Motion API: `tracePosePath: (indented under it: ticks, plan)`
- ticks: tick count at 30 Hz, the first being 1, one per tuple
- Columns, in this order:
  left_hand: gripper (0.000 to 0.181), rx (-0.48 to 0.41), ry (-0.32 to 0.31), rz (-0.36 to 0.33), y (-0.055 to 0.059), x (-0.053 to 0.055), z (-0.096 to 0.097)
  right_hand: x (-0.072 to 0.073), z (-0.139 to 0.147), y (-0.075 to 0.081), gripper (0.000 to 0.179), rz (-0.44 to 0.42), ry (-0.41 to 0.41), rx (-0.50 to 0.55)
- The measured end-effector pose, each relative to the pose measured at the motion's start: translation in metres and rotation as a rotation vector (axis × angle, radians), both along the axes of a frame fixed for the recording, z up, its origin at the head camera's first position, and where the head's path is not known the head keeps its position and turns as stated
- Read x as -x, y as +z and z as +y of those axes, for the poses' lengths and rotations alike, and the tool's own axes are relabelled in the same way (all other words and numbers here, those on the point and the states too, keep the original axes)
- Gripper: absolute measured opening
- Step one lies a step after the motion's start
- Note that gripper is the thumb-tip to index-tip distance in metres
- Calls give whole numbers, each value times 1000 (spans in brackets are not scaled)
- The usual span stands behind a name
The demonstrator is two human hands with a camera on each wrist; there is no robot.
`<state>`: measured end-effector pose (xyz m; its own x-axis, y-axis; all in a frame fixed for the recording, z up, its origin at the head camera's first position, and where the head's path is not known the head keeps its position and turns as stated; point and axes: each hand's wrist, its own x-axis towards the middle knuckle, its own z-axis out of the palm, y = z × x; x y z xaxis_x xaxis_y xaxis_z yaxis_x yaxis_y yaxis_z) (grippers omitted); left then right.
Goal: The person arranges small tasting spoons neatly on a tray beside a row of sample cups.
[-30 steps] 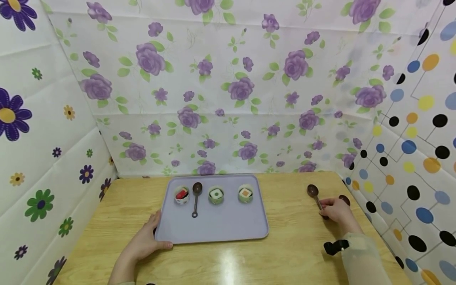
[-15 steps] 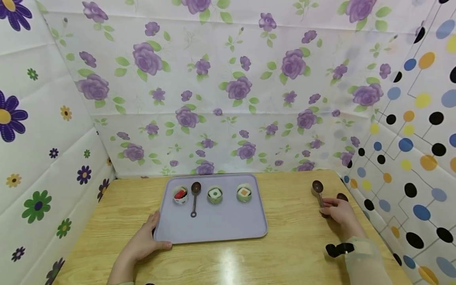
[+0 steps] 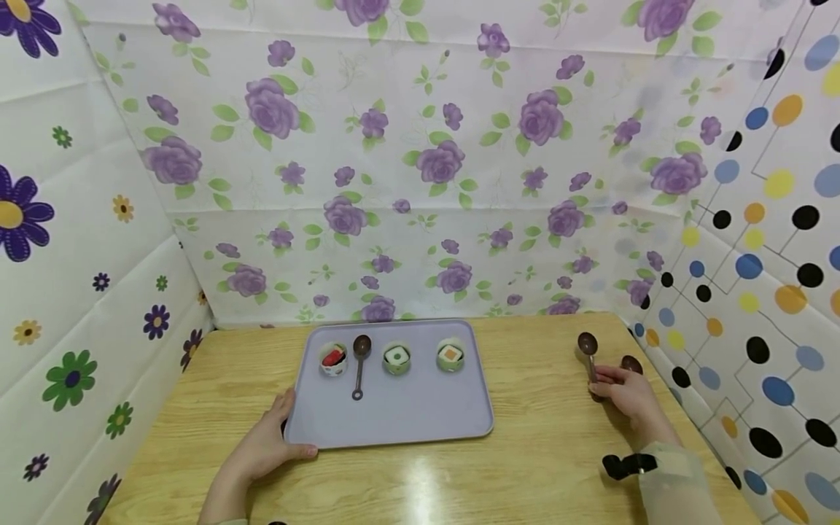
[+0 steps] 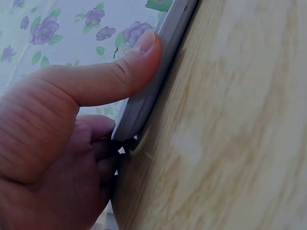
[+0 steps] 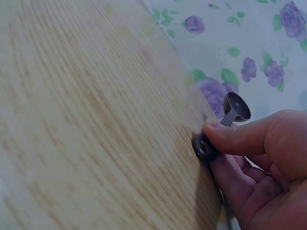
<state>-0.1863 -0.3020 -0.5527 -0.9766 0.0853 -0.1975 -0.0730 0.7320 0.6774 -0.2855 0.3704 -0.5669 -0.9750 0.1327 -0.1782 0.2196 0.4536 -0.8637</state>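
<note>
At the lower left corner of the lilac tray [image 3: 394, 426], my left hand [image 3: 259, 445] holds the edge, thumb along the front rim and fingers at the left side. The left wrist view shows the thumb [image 4: 120, 76] against the rim. Far to the right, my right hand [image 3: 626, 394] pinches the handle of a brown measuring spoon [image 3: 588, 344] between thumb and forefinger. Its bowl points away from me, and its ring end [image 5: 205, 147] sticks out below the thumb in the right wrist view. Another brown spoon [image 3: 632, 363] lies partly hidden behind that hand.
On the tray stand a cup with a red piece [image 3: 333, 359], a green cup with a white piece [image 3: 397, 358] and another with an orange-marked piece [image 3: 450, 356]. Between the first two lies a brown spoon [image 3: 359, 368]. Patterned cloth walls [image 3: 440, 182] enclose the wooden table [image 3: 525, 452].
The spoon in my right hand has turned more upright, its bowl shifting slightly right and away. My left hand and the tray stay where they were.
</note>
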Motion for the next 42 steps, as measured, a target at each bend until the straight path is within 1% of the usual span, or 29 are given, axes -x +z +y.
tracePosePath:
  ticks: [6, 11, 18, 20, 24, 28, 31, 33, 35, 42]
  plan:
    - [141, -1, -7, 5, 1, 1, 0, 0, -2, -4, 60, 5, -15, 28]
    - [141, -2, -9, -2, 2, 0, 0, -3, -10, -3, 60, 20, 6, 41]
    - [140, -9, -10, 1, 3, -1, 0, -4, -26, 1, 63, 28, 35, 188]
    - [140, -9, -10, 5, 2, -1, 0, -4, -31, 2, 62, 29, 46, 181]
    - [140, -9, -9, 7, 1, -1, 0, -4, -40, 3, 60, 36, 76, 110]
    - [141, -4, -9, -1, 1, 0, -1, -6, -53, 4, 60, 41, 106, 142]
    - [141, -9, -8, -4, 1, 0, -1, -7, -66, 6, 58, 42, 114, 209]
    - [141, -16, -6, -5, 1, 1, -1, -8, -74, 6, 58, 40, 134, 232]
    - [141, -23, -3, -7, 1, 1, -1, -8, -83, 7, 57, 36, 137, 250]
    - [140, -10, -9, 14, 2, 0, -1, -6, -112, 6, 56, 26, 181, 309]
